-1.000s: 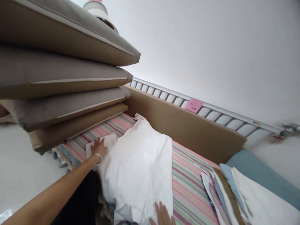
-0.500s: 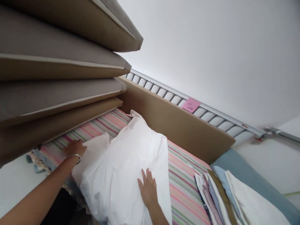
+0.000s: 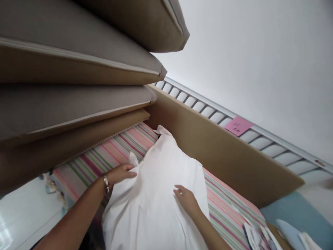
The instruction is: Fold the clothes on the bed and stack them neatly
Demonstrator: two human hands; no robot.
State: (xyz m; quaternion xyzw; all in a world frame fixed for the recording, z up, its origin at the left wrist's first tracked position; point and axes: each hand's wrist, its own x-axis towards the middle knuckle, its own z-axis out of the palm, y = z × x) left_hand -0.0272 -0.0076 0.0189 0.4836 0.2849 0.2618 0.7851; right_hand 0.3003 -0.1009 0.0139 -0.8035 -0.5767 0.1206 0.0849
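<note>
Left hand (image 3: 117, 174): I pinch cloth (image 3: 161, 194), lower centre-left, so its edge stands.
Right hand (image 3: 188, 201): half-curled, grip unclear.

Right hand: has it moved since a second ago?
Yes, the right hand has moved farther up over the white cloth, closer to the pink note.

Handwriting on a pink note (image 3: 238, 125)
Two short lines, too small to read surely; it sits against the radiator (image 3: 199, 106)
</note>
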